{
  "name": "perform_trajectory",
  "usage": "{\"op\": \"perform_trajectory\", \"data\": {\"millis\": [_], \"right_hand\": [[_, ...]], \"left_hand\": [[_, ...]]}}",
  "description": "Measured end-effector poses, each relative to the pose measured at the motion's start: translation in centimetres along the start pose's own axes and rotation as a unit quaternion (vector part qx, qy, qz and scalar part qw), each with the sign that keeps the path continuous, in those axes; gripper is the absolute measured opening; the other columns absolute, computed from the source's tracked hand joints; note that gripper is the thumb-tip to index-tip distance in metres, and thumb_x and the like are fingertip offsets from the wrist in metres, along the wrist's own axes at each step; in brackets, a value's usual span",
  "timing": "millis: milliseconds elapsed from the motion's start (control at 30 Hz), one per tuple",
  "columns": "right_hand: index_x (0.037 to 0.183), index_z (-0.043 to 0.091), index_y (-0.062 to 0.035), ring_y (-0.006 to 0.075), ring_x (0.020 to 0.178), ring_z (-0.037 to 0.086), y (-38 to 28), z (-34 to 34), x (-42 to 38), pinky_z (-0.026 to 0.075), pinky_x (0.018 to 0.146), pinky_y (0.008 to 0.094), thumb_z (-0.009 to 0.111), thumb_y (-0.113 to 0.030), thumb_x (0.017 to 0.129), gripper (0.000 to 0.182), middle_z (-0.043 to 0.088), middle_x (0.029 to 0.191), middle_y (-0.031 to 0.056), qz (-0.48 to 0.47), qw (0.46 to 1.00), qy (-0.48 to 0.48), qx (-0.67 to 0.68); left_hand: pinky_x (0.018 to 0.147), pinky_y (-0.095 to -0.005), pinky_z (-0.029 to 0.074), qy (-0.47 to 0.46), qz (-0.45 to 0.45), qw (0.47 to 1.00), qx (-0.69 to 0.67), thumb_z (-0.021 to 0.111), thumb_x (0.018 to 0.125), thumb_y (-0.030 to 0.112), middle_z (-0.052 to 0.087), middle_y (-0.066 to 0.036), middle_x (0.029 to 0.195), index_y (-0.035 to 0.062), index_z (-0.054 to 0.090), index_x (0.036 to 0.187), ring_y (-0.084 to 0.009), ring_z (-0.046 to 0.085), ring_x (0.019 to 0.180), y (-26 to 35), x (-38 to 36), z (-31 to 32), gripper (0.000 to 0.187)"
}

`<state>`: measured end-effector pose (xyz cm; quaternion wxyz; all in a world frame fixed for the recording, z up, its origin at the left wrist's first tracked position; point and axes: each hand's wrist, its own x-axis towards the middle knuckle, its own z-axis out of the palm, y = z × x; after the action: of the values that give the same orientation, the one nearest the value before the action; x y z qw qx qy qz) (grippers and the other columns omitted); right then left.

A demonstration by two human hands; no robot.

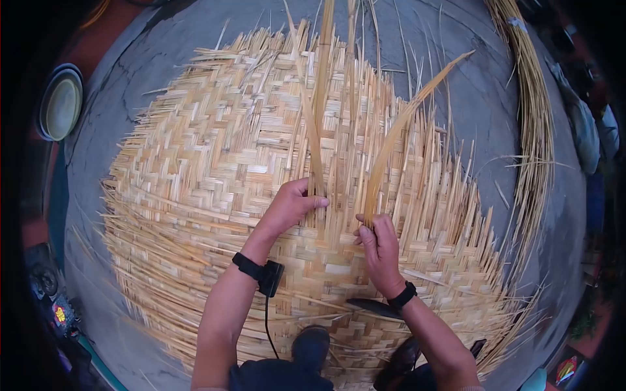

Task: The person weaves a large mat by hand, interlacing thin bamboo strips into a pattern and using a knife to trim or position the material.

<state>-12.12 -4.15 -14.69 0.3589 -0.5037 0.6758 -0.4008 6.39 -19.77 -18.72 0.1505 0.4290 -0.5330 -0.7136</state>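
Note:
A large woven mat [215,143] of flat straw-coloured strips lies spread on the ground, with loose strip ends around its edges. My left hand [297,207] is closed around an upright strip [314,140] near the middle of the mat, its thumb lying across the strip. My right hand [380,251] pinches the lower end of another split strip [389,143], which rises and bends away to the upper right. Between my hands, further strips run lengthwise over the weave. A dark curved blade [375,307] lies on the mat by my right wrist, partly covered by the forearm.
A long bundle of thin stalks [531,111], tied near its top, lies on the grey ground [469,98] at the right. A round basin [62,104] stands at the far left. My shoes [311,345] rest on the mat's near part. A cable [267,326] hangs from my left wrist.

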Motion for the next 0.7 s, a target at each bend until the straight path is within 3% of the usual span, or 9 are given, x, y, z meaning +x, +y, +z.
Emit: {"op": "perform_trajectory", "data": {"millis": [67, 200, 333, 433, 500, 533, 600, 633, 700], "right_hand": [[0.128, 0.055, 0.0045, 0.0220, 0.096, 0.066, 0.0, 1.3, 1.3, 0.056, 0.082, 0.0322, 0.048, -0.009, 0.109, 0.024, 0.056, 0.108, 0.0135, 0.057, 0.985, 0.013, 0.159], [0.134, 0.044, 0.0062, 0.0244, 0.108, 0.069, -0.6, 3.0, 3.9, 0.059, 0.089, 0.0330, 0.039, -0.012, 0.112, 0.029, 0.060, 0.119, 0.0191, 0.001, 0.984, 0.035, 0.173], [0.133, 0.044, 0.0053, 0.0249, 0.106, 0.069, -0.9, 2.9, 4.3, 0.059, 0.087, 0.0336, 0.038, -0.011, 0.112, 0.028, 0.061, 0.114, 0.0187, 0.005, 0.985, 0.067, 0.160], [0.132, 0.049, 0.0022, 0.0235, 0.103, 0.070, 0.2, 2.4, 4.2, 0.059, 0.083, 0.0331, 0.040, -0.009, 0.111, 0.026, 0.063, 0.111, 0.0173, 0.050, 0.988, 0.008, 0.144], [0.122, 0.056, -0.0006, 0.0184, 0.097, 0.069, 2.4, 1.7, 5.1, 0.058, 0.078, 0.0305, 0.044, -0.008, 0.109, 0.020, 0.062, 0.113, 0.0153, 0.079, 0.961, -0.264, 0.036], [0.109, 0.059, -0.0001, 0.0201, 0.084, 0.069, 3.0, 1.9, 5.1, 0.056, 0.072, 0.0313, 0.050, -0.003, 0.103, 0.012, 0.065, 0.102, 0.0134, 0.026, 0.968, -0.249, -0.009], [0.107, 0.058, 0.0010, 0.0255, 0.079, 0.068, 0.3, 0.6, 5.3, 0.056, 0.071, 0.0352, 0.052, -0.001, 0.099, 0.010, 0.066, 0.095, 0.0143, 0.080, 0.972, -0.217, 0.041], [0.104, 0.058, 0.0022, 0.0309, 0.073, 0.067, -1.5, -0.2, 5.4, 0.056, 0.071, 0.0392, 0.055, 0.002, 0.096, 0.009, 0.066, 0.088, 0.0151, 0.138, 0.969, -0.181, 0.092], [0.100, 0.061, 0.0030, 0.0377, 0.072, 0.068, -2.8, -1.0, 5.3, 0.057, 0.073, 0.0457, 0.062, -0.001, 0.088, 0.013, 0.069, 0.081, 0.0170, 0.153, 0.973, -0.151, 0.084]], "left_hand": [[0.084, -0.0283, 0.054, -0.006, 0.012, 1.000, -0.006, 0.076, 0.093, 0.012, 0.073, -0.002, 0.104, 0.0010, 0.070, 0.118, -0.0105, 0.065, 0.093, -1.2, -0.4, -0.2, 0.028], [0.092, -0.0279, 0.053, -0.055, 0.013, 0.992, -0.113, 0.072, 0.096, 0.010, 0.071, -0.003, 0.114, 0.0026, 0.068, 0.119, -0.0095, 0.064, 0.105, 0.1, -0.9, -0.1, 0.025], [0.097, -0.0291, 0.052, -0.031, 0.058, 0.996, -0.061, 0.070, 0.097, 0.008, 0.069, -0.003, 0.122, 0.0036, 0.065, 0.127, -0.0111, 0.064, 0.109, 0.0, -0.8, 0.5, 0.031], [0.100, -0.0332, 0.051, -0.052, 0.051, 0.997, -0.025, 0.070, 0.095, 0.007, 0.067, -0.006, 0.128, 0.0054, 0.058, 0.140, -0.0147, 0.062, 0.115, -1.8, -1.2, -0.5, 0.046], [0.101, -0.0355, 0.050, -0.074, 0.136, 0.987, 0.048, 0.070, 0.094, 0.005, 0.066, -0.006, 0.128, 0.0105, 0.053, 0.146, -0.0174, 0.060, 0.119, -1.8, -1.5, -1.5, 0.055], [0.101, -0.0355, 0.050, -0.071, 0.139, 0.987, 0.048, 0.070, 0.094, 0.005, 0.066, -0.006, 0.128, 0.0105, 0.053, 0.146, -0.0174, 0.060, 0.119, -1.5, -1.9, -1.9, 0.055], [0.102, -0.0383, 0.050, 0.055, 0.207, 0.913, -0.347, 0.066, 0.099, 0.015, 0.065, -0.006, 0.119, 0.0152, 0.052, 0.146, -0.0197, 0.060, 0.116, 0.7, -3.6, -2.8, 0.049], [0.102, -0.0383, 0.050, 0.057, 0.210, 0.913, -0.345, 0.066, 0.099, 0.015, 0.065, -0.006, 0.119, 0.0152, 0.052, 0.146, -0.0197, 0.060, 0.116, 1.7, -4.6, -3.6, 0.049], [0.091, -0.0377, 0.053, 0.247, 0.174, 0.757, -0.579, 0.056, 0.106, 0.028, 0.061, -0.003, 0.101, 0.0137, 0.049, 0.146, -0.0184, 0.061, 0.095, 2.4, -6.7, -5.9, 0.043]]}}
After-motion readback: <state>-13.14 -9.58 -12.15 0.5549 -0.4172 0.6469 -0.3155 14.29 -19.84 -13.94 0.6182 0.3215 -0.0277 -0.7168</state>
